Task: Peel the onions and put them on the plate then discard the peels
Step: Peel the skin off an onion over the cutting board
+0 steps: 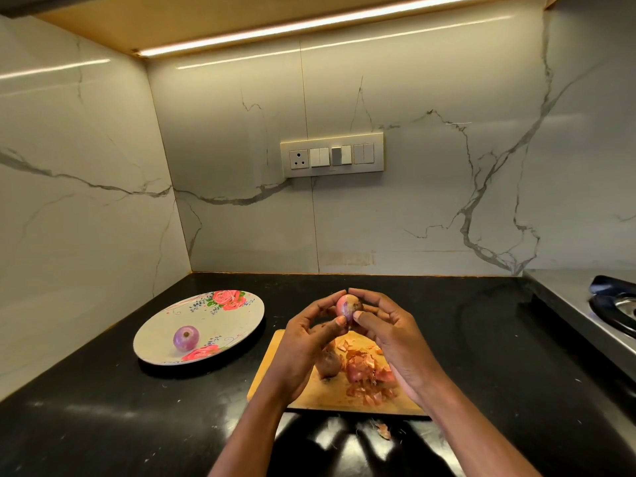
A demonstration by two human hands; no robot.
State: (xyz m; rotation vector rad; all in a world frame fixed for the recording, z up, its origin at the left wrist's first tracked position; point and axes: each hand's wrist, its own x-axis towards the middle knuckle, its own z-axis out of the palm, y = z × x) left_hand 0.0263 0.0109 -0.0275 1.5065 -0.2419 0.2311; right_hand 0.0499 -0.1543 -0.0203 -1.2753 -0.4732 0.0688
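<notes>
From the head view, your left hand (309, 333) and right hand (389, 330) both curl their fingers round an onion (348, 305), held above the board (272, 380). A peeled onion (186, 338) lies on the plate (237, 311). Peels (364, 373) and another onion (328, 364) sit on the board, on the worktop (103, 418).

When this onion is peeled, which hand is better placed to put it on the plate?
Probably the left hand: it already grips the onion, and the plate lies on its side. The right hand would have to cross over.
</notes>
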